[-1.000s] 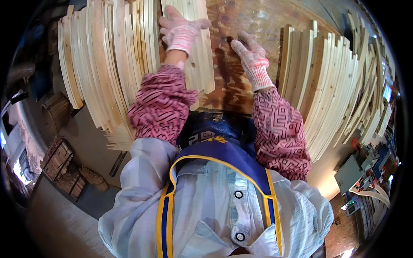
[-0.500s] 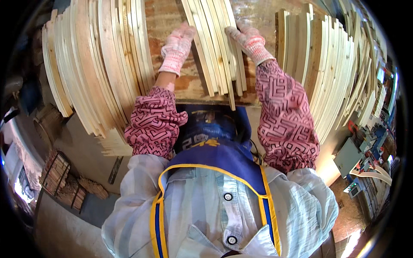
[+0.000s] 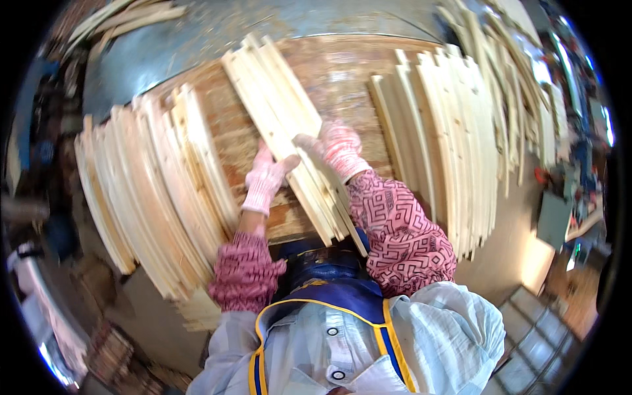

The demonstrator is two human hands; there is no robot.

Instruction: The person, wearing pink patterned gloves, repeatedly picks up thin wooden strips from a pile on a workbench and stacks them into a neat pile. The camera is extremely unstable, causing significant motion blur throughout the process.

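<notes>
A bundle of pale wooden strips (image 3: pixel 273 99) lies at a slant across the middle of a worn wooden tabletop (image 3: pixel 342 72), its near ends reaching the table's front edge. My left hand (image 3: pixel 264 181), in a pinkish-white knit glove, grips the bundle's left side with the thumb over the top. From the right, my right hand (image 3: pixel 339 148), gloved alike, clasps the other side, its foremost digit on top of the strips. Some fingers of both hands are hidden by the wood or blurred. Patterned pink sleeve covers are on both forearms.
A row of wooden strips (image 3: pixel 148 191) lies to the left, and another row (image 3: pixel 454 145) to the right. Loose strips (image 3: pixel 517 85) are heaped beyond the right row. More long pieces (image 3: pixel 131 20) lie at the far left, past the table's far edge.
The view has shifted, showing the table's far edge. Both hands have gone from lying along the bundle's sides to gripping it, thumb over the top on the left. The bundle looks more slanted.
</notes>
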